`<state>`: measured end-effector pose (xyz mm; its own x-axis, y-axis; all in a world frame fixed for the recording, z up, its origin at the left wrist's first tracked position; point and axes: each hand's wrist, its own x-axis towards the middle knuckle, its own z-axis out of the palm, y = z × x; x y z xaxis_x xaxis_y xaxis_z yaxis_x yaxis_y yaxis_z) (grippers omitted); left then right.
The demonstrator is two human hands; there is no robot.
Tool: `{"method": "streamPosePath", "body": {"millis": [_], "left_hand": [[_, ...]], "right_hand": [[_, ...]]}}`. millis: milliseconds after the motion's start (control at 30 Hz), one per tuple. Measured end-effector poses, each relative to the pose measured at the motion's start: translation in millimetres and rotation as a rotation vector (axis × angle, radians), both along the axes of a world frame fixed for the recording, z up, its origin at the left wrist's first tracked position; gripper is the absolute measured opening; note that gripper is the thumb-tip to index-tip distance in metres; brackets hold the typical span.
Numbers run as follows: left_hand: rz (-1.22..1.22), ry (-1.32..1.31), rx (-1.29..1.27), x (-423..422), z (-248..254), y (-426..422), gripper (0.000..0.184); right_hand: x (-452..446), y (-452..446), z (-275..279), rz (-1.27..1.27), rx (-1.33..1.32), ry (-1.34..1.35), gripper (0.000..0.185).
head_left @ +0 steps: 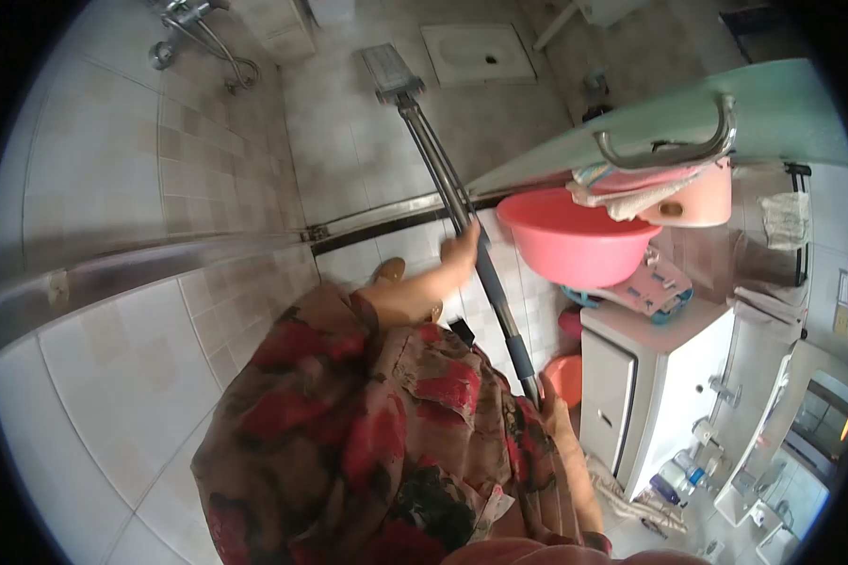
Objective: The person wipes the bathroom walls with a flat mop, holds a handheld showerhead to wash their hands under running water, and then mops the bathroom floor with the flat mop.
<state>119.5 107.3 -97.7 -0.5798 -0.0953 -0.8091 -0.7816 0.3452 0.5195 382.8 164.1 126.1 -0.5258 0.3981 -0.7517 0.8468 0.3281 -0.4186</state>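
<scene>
Tiled bathroom floor under mop; pink basin beside glass door.

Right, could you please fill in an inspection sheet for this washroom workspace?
Surface: tiled floor, with darker patches; wetness unclear.
Job's things: long-handled mop, its flat head at the far end.
Clutter: pink basin, orange container, bottles near the white cabinet.
Fingers: those of the left hand close around the mop partway along; those of the right hand hold it nearer the body.
Cables: nothing seen.
Surroundings: tiled wall, glass door.
</scene>
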Motion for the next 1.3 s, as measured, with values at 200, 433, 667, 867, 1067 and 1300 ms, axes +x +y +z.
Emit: {"method": "streamPosePath", "body": {"millis": [200,433,667,867,1067,1300], "left_hand": [[0.3,0.095,0.434,-198.3,-60.8,-21.4,0.051],[0.018,-0.042,0.234,31.8,10.1,-17.6,0.093],[0.265,0.065,0.487,-230.9,-62.6,-39.9,0.043],[0.152,-0.098,0.7,-153.1,-42.7,-34.9,0.067],[-0.718,0.58,0.137,25.8,-28.0,-117.5,0.063],[-1.699,1.251,0.098,29.3,1.5,-105.9,0.061]], "right_hand": [[43.5,-16.5,103.7,0.022,-0.121,-0.186,0.064],[31.1,-3.3,-21.0,0.089,-0.014,0.263,0.066],[45.4,-18.8,120.3,0.138,-0.067,0.083,0.063],[56.4,-19.9,74.4,0.055,-0.089,0.153,0.048],[76.7,-19.5,58.8,0.038,-0.036,0.136,0.046],[71.5,-21.9,92.9,0.224,0.008,0.052,0.037]]}}
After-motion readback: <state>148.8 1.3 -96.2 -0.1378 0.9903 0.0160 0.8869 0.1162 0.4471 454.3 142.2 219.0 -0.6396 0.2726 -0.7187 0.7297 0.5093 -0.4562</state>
